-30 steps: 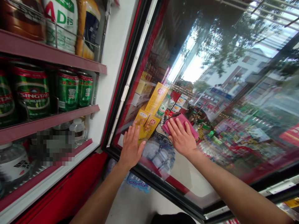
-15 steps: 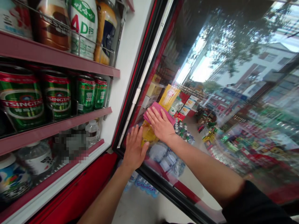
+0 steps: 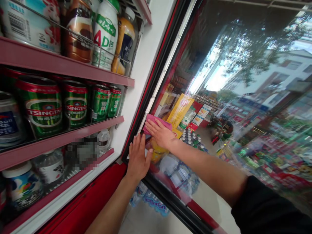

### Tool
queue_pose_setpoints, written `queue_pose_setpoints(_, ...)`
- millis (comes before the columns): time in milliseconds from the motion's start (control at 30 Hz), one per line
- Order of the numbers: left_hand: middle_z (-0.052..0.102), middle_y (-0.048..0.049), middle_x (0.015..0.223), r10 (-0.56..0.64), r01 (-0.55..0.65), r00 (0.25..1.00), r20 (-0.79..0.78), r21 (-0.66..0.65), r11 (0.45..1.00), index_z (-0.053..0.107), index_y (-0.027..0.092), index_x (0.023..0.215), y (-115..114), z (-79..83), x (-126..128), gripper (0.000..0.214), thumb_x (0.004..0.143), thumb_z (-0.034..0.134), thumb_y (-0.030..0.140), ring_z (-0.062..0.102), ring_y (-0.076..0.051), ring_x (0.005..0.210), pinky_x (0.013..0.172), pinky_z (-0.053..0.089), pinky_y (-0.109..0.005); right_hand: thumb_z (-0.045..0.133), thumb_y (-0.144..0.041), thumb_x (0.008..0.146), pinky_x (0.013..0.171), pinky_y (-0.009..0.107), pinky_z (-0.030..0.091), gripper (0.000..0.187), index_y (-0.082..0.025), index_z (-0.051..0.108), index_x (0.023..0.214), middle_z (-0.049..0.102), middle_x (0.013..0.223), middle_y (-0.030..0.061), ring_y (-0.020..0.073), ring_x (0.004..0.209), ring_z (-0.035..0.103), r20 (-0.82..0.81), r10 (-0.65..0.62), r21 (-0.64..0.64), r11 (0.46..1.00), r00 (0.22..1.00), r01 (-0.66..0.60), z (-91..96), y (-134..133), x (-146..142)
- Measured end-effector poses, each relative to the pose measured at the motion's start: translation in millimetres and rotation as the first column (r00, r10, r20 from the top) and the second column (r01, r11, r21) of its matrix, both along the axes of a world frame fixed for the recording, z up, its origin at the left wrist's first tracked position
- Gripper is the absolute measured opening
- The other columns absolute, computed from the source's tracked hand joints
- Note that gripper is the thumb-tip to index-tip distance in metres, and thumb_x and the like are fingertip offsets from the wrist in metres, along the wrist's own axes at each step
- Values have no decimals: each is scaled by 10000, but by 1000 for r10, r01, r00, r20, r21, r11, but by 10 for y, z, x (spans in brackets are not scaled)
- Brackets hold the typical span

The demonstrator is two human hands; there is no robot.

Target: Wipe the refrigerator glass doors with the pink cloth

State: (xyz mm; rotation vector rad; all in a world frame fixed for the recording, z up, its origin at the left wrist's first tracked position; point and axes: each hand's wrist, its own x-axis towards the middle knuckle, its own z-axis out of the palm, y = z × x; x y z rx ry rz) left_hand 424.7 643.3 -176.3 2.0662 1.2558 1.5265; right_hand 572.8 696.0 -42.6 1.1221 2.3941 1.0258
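A folded pink cloth [image 3: 166,124] lies against the inside of the glass door [image 3: 207,182] of a drinks fridge. My right hand [image 3: 159,133] presses it flat to the glass near the hinge-side edge, fingers stretched over it. Lower and to the left, my left hand [image 3: 138,161] rests with spread fingers on the lower corner of the door, by its black frame [image 3: 176,208], and holds nothing. The fingertips of both hands are close to the white strip [image 3: 161,76] along the door's edge.
Fridge shelves on the left carry green beer cans [image 3: 44,107], a white AD bottle [image 3: 106,35] and water bottles [image 3: 50,167]. Through the glass stand a yellow box [image 3: 180,110] and several packed bottles. A wrapped water pack [image 3: 156,201] sits on the floor below the door.
My right hand has slid the pink cloth left across the glass, up to the door's edge strip. My left hand stays about where it was on the door. The view has shifted slightly.
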Motion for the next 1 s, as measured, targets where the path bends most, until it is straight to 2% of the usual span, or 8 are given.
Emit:
queue_pose_setpoints(133,191,-182,1836,0,0,1000,-3,-3,1000,137,246,1768,-1,-15,5,745,1117,434,451,172,-355,1715,1332,246,-705,497,-303,1045,1424,546,72,698,-98,365,1700,321,1810,127,288,1715,188,-20,-9,20,1000,1000,9,559,44,-35)
queue_pose_setpoints(267,200,-188,1833,-6,6,1000,4,-22,1000,167,238,1764,-12,3,-31,738,1116,438,462,172,-366,1713,1328,256,-709,476,-299,1056,1396,669,61,664,-82,390,1678,400,1770,153,353,1699,215,-141,36,196,981,989,-8,1167,156,-59)
queue_pose_setpoints(367,187,-185,1836,-6,6,1000,4,-35,999,167,233,1764,-9,3,-59,738,1116,433,467,161,-362,1715,1334,247,-705,493,-286,1055,1375,717,69,674,-7,384,1658,398,1756,210,411,1687,218,-246,60,355,934,968,32,1318,181,-89)
queue_pose_setpoints(433,178,-180,1839,-4,4,1000,3,-46,999,158,238,1766,-4,-10,-69,741,1117,430,471,158,-361,1716,1332,249,-707,498,-256,1053,1370,728,79,681,35,366,1654,370,1759,248,434,1685,207,-291,65,398,915,954,59,1207,179,-120)
queue_pose_setpoints(600,193,-183,1835,15,-14,1000,18,-48,999,167,251,1766,-4,-49,-93,739,1114,435,474,172,-375,1712,1327,259,-710,458,-149,1038,1363,735,102,686,27,314,1685,334,1770,268,419,1698,183,-371,87,393,917,925,71,631,210,-231)
queue_pose_setpoints(667,202,-188,1832,21,-20,1000,18,-42,999,172,245,1765,-6,-57,-107,737,1114,433,471,179,-373,1711,1330,260,-701,449,-147,1036,1359,743,102,701,34,287,1694,317,1773,279,415,1706,159,-430,87,405,908,899,105,463,227,-282)
queue_pose_setpoints(800,198,-182,1835,22,-21,1000,17,-45,999,169,244,1765,-7,-63,-131,734,1116,428,469,173,-353,1715,1344,246,-677,466,-187,1046,1357,742,120,708,89,290,1673,280,1771,311,440,1703,151,-455,57,376,917,888,133,248,225,-340)
queue_pose_setpoints(1000,205,-185,1833,22,-21,999,28,-53,998,165,252,1766,3,-74,-131,728,1119,414,473,179,-355,1713,1336,253,-684,474,-188,1051,1364,727,136,704,83,294,1675,256,1777,302,438,1702,157,-440,41,334,935,897,121,-12,201,-317)
